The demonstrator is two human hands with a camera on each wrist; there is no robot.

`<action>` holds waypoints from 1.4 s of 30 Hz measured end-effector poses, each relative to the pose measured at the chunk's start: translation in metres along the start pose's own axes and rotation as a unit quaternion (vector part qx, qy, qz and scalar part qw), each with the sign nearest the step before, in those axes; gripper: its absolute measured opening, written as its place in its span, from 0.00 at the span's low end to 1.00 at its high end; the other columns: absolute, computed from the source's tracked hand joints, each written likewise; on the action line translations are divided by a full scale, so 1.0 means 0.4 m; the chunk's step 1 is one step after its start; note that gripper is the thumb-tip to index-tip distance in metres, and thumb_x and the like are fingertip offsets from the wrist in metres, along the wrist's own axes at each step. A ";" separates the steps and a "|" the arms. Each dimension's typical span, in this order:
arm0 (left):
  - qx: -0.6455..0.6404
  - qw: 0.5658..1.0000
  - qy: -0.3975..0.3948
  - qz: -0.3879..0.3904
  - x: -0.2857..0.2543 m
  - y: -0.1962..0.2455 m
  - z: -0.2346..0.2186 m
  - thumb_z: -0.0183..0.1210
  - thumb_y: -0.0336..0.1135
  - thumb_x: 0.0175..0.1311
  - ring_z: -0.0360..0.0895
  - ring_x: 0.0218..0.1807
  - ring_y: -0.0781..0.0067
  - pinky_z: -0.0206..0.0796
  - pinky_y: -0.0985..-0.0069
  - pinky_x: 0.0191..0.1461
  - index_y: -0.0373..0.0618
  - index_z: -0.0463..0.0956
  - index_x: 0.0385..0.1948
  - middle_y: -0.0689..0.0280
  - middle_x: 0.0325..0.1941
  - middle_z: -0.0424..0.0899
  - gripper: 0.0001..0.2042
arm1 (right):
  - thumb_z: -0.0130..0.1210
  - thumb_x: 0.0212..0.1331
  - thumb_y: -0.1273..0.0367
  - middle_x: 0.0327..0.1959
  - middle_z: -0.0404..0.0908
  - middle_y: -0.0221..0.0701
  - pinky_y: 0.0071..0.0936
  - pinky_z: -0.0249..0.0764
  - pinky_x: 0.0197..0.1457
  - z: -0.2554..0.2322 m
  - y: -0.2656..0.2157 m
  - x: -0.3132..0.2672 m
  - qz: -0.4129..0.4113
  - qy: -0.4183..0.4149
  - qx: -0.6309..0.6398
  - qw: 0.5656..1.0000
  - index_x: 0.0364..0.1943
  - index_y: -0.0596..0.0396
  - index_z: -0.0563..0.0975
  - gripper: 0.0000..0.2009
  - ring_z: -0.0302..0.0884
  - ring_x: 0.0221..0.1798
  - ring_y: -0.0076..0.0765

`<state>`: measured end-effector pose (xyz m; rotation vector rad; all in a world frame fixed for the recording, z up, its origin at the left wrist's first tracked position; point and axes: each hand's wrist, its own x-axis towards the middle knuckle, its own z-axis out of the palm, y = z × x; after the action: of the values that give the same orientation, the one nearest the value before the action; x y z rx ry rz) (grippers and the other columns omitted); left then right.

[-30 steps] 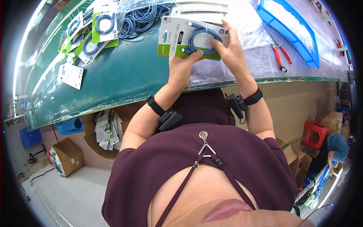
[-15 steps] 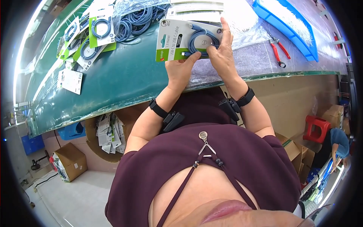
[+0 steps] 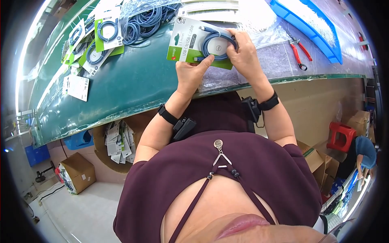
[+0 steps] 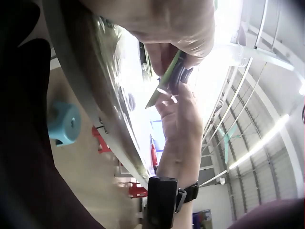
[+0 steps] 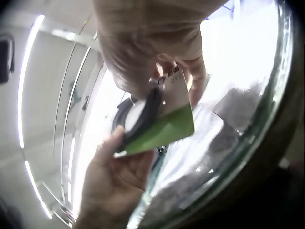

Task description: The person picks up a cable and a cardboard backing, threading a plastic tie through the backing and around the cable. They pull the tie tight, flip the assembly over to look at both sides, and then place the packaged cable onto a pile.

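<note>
In the head view, a white and green card (image 3: 187, 40) printed "USB-C to USB-C cable" is held over the near edge of the table. A coiled blue USB-C cable (image 3: 207, 43) lies on its face, with a plug at top and bottom. My left hand (image 3: 190, 76) grips the card's lower edge, thumb on the front by the lower plug. My right hand (image 3: 246, 56) pinches the right side, thumb at the coil and some fingers behind the card. The right wrist view shows the green lower part of the card (image 5: 167, 129) between both hands.
Several carded cables (image 3: 107, 31) are heaped at the left, near loose blue cables (image 3: 139, 26). One white card (image 3: 77, 88) lies apart on the green tabletop (image 3: 125, 77). Red-handled pliers (image 3: 300, 54) lie at right beside a blue tray (image 3: 298, 24) of white strands.
My right index finger, extended past the card's top right corner half a second ago, is now bent at that edge. The card has turned slightly clockwise. Both hands keep hold of it.
</note>
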<state>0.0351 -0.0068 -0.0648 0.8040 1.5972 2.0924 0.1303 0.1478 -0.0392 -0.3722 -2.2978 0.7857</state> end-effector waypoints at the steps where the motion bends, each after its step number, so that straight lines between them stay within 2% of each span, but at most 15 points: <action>1: -0.001 1.000 -0.009 -0.004 0.005 0.002 -0.004 0.65 0.25 0.57 0.79 0.35 0.80 0.73 0.81 0.39 0.33 0.77 0.41 0.63 0.37 0.83 0.11 | 0.51 0.58 0.74 0.48 0.76 0.41 0.29 0.73 0.49 -0.005 0.007 -0.001 0.016 -0.022 0.030 0.999 0.53 0.60 0.73 0.17 0.75 0.49 0.39; 3: -0.049 0.997 -0.025 -0.055 0.018 0.023 -0.012 0.64 0.26 0.58 0.80 0.36 0.78 0.75 0.80 0.40 0.33 0.77 0.41 0.62 0.38 0.83 0.11 | 0.52 0.59 0.73 0.50 0.76 0.40 0.29 0.73 0.50 -0.039 0.036 0.005 0.105 -0.072 0.176 0.976 0.54 0.60 0.73 0.18 0.75 0.50 0.38; 5: -0.152 0.975 -0.058 -0.153 0.037 0.049 -0.017 0.62 0.28 0.60 0.82 0.38 0.73 0.78 0.77 0.42 0.35 0.77 0.42 0.60 0.39 0.84 0.11 | 0.54 0.60 0.71 0.53 0.75 0.39 0.29 0.73 0.53 -0.069 0.060 0.016 0.269 -0.164 0.441 0.841 0.56 0.59 0.71 0.19 0.75 0.52 0.36; 6: -0.152 0.975 -0.057 -0.151 0.045 0.054 -0.027 0.62 0.28 0.60 0.82 0.38 0.73 0.78 0.77 0.42 0.35 0.77 0.42 0.60 0.39 0.84 0.11 | 0.54 0.60 0.71 0.53 0.75 0.39 0.29 0.73 0.53 -0.069 0.058 0.016 0.268 -0.165 0.441 0.840 0.56 0.59 0.71 0.19 0.75 0.52 0.36; 9: -0.250 0.939 -0.141 -0.189 0.074 0.068 -0.055 0.61 0.30 0.62 0.84 0.40 0.66 0.80 0.70 0.44 0.35 0.76 0.44 0.56 0.41 0.83 0.11 | 0.57 0.60 0.66 0.54 0.76 0.36 0.31 0.72 0.56 -0.059 0.032 0.009 0.260 -0.077 0.670 0.691 0.59 0.57 0.69 0.23 0.75 0.53 0.33; 10: -0.250 0.940 -0.139 -0.186 0.078 0.077 -0.050 0.61 0.30 0.62 0.84 0.40 0.66 0.80 0.70 0.44 0.35 0.76 0.44 0.56 0.41 0.83 0.11 | 0.57 0.60 0.66 0.54 0.76 0.36 0.31 0.72 0.56 -0.048 0.022 0.002 0.258 -0.080 0.670 0.691 0.59 0.57 0.69 0.23 0.75 0.53 0.33; 12: -0.237 0.936 -0.160 -0.206 0.064 0.097 -0.038 0.61 0.30 0.62 0.84 0.40 0.65 0.80 0.70 0.44 0.35 0.76 0.45 0.56 0.43 0.83 0.12 | 0.56 0.61 0.67 0.54 0.76 0.36 0.29 0.72 0.57 -0.014 -0.002 -0.036 0.050 -0.063 0.368 0.926 0.61 0.57 0.66 0.25 0.75 0.54 0.33; 13: -0.230 0.933 -0.172 -0.218 0.054 0.101 -0.035 0.61 0.30 0.62 0.83 0.41 0.64 0.81 0.69 0.43 0.35 0.75 0.46 0.55 0.43 0.83 0.13 | 0.56 0.61 0.68 0.54 0.76 0.36 0.29 0.72 0.57 -0.003 -0.008 -0.049 -0.060 -0.049 0.188 0.979 0.63 0.58 0.65 0.26 0.75 0.55 0.32; 18: -0.220 0.930 -0.178 -0.234 0.043 0.111 -0.039 0.61 0.30 0.62 0.83 0.41 0.65 0.80 0.70 0.43 0.36 0.75 0.46 0.56 0.44 0.83 0.13 | 0.58 0.60 0.69 0.57 0.73 0.36 0.29 0.71 0.60 0.012 -0.015 -0.026 -0.038 -0.114 0.299 0.947 0.62 0.59 0.65 0.26 0.71 0.58 0.29; 21: -0.209 0.943 -0.137 -0.221 0.030 0.108 -0.017 0.62 0.30 0.61 0.83 0.40 0.67 0.80 0.68 0.46 0.36 0.74 0.47 0.57 0.44 0.82 0.14 | 0.57 0.61 0.69 0.56 0.73 0.35 0.31 0.70 0.60 0.011 -0.052 -0.023 0.127 -0.094 0.586 0.795 0.62 0.58 0.65 0.25 0.71 0.57 0.31; 26: -0.103 0.972 -0.137 -0.159 0.054 0.114 -0.049 0.61 0.31 0.62 0.83 0.40 0.69 0.78 0.69 0.47 0.37 0.74 0.48 0.59 0.44 0.82 0.15 | 0.55 0.63 0.68 0.55 0.74 0.34 0.30 0.70 0.61 0.008 0.085 -0.011 0.020 -0.087 0.354 0.931 0.59 0.57 0.70 0.20 0.71 0.56 0.30; 28: -0.063 0.968 -0.152 -0.192 0.069 0.119 -0.063 0.59 0.34 0.65 0.83 0.39 0.71 0.78 0.71 0.46 0.38 0.74 0.48 0.61 0.43 0.82 0.14 | 0.57 0.61 0.68 0.52 0.75 0.32 0.32 0.69 0.60 -0.056 0.102 0.033 0.257 -0.048 0.318 0.911 0.54 0.52 0.75 0.17 0.71 0.54 0.32; 29: -0.043 0.964 -0.161 -0.208 0.076 0.118 -0.065 0.58 0.35 0.66 0.83 0.39 0.72 0.77 0.72 0.45 0.38 0.74 0.49 0.62 0.42 0.82 0.14 | 0.57 0.61 0.68 0.52 0.75 0.32 0.32 0.69 0.60 -0.071 0.079 0.045 0.257 -0.049 0.317 0.912 0.54 0.52 0.75 0.17 0.71 0.54 0.32; 31: -0.054 0.956 -0.179 -0.228 0.079 0.106 -0.066 0.57 0.37 0.67 0.82 0.39 0.73 0.77 0.74 0.44 0.38 0.74 0.48 0.62 0.41 0.82 0.14 | 0.61 0.55 0.68 0.45 0.78 0.27 0.34 0.65 0.61 -0.091 -0.019 0.060 -0.125 0.017 0.041 0.991 0.46 0.46 0.80 0.13 0.70 0.52 0.33; 42: -0.050 0.971 -0.141 -0.188 0.051 0.072 -0.040 0.49 0.45 0.72 0.81 0.36 0.76 0.77 0.77 0.41 0.39 0.75 0.47 0.65 0.38 0.82 0.17 | 0.64 0.45 0.73 0.33 0.77 0.20 0.37 0.56 0.65 -0.059 -0.027 0.057 -0.269 -0.044 -0.084 0.959 0.34 0.45 0.83 0.10 0.71 0.49 0.31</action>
<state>0.0103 -0.0139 -0.0357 0.6684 1.3565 1.6914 0.1289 0.1601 -0.0069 0.2202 -2.3886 0.3382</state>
